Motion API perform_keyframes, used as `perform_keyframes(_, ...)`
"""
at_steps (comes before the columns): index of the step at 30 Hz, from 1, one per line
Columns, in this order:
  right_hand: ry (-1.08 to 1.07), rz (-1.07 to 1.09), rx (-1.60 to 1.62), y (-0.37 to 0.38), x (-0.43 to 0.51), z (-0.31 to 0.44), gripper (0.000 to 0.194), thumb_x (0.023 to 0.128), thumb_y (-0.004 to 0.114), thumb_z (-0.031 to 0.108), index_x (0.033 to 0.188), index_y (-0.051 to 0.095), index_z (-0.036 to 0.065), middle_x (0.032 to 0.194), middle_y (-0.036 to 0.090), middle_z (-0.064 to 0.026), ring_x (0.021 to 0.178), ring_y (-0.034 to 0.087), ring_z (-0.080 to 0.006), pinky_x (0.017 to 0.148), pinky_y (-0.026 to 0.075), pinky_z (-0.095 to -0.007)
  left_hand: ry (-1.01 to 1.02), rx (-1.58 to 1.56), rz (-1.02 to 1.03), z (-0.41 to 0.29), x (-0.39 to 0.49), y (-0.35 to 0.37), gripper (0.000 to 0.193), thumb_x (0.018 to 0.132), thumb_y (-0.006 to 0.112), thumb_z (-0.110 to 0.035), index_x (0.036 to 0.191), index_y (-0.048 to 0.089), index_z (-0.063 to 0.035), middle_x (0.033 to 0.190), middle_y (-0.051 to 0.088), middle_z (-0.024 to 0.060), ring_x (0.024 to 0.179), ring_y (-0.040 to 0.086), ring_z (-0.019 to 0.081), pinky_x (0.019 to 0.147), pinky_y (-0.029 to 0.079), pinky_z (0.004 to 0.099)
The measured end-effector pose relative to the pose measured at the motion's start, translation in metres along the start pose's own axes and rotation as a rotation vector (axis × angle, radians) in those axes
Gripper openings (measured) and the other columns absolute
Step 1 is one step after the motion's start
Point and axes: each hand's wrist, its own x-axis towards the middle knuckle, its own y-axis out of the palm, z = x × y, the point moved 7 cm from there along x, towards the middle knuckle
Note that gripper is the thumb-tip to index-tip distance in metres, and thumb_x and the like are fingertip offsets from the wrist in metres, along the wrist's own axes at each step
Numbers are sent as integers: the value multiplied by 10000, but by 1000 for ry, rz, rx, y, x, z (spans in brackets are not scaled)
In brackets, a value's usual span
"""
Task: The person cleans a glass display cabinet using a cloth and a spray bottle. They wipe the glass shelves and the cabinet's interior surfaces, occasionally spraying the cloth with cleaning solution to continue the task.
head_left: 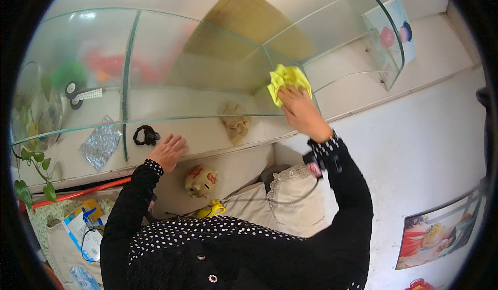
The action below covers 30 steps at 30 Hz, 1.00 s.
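A bright yellow cloth point(286, 82) is bunched under the fingers of my right hand point(305, 115), against a glass shelf panel point(218, 68) near its right end. My left hand point(169, 152) is empty, its fingers extended over the front edge of the white ledge point(194, 134). Just beyond it lies a black hair tie point(146, 135). A crumpled beige cloth point(235, 123) rests on the ledge between my hands, partly seen through the glass.
Left on the ledge are a silvery pouch point(100, 144), black tape rolls point(72, 91) and a plant in a glass vase point(42, 115). A piggy bank point(201, 181) stands below. At right are a curved glass end shelf point(373, 29) and a wall picture point(437, 231).
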Motion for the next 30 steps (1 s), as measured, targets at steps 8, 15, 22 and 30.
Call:
perform_keyframes(8, 279, -229, 500, 29, 49, 27, 587, 1046, 442, 364, 1467, 390, -41, 1536, 376, -246, 1451, 312, -371, 1190, 217, -423, -32, 22, 149, 2, 3, 9, 588, 750, 686, -164, 1311, 532, -76, 1438, 434, 138, 1383, 356, 315, 1200, 247, 480)
perform_keyframes(15, -208, -649, 398, -42, 73, 209, 487, 964, 563, 283, 1320, 524, -49, 1364, 550, -218, 1265, 489, -382, 1067, 347, -510, -332, -136, 510, 15, -7, 36, 501, 688, 667, -157, 1172, 577, -69, 1323, 492, 126, 1288, 431, 306, 1073, 357, 442)
perform_keyframes(22, 39, -638, 365, -16, 41, 130, 369, 1007, 500, 233, 1314, 562, 37, 1332, 583, -170, 1240, 515, -375, 1059, 373, -483, 43, 88, -21, -10, 5, -2, 584, 680, 652, -173, 1247, 543, -85, 1363, 476, 142, 1324, 411, 324, 1115, 328, 468)
perform_keyframes(30, 271, -678, 288, 5, 19, 116, 465, 997, 507, 334, 1327, 567, 11, 1397, 553, -170, 1283, 472, -397, 1071, 307, -569, 2, -34, 81, 0, 9, 9, 637, 679, 679, -248, 1274, 519, -86, 1368, 462, 147, 1326, 396, 338, 1113, 327, 480)
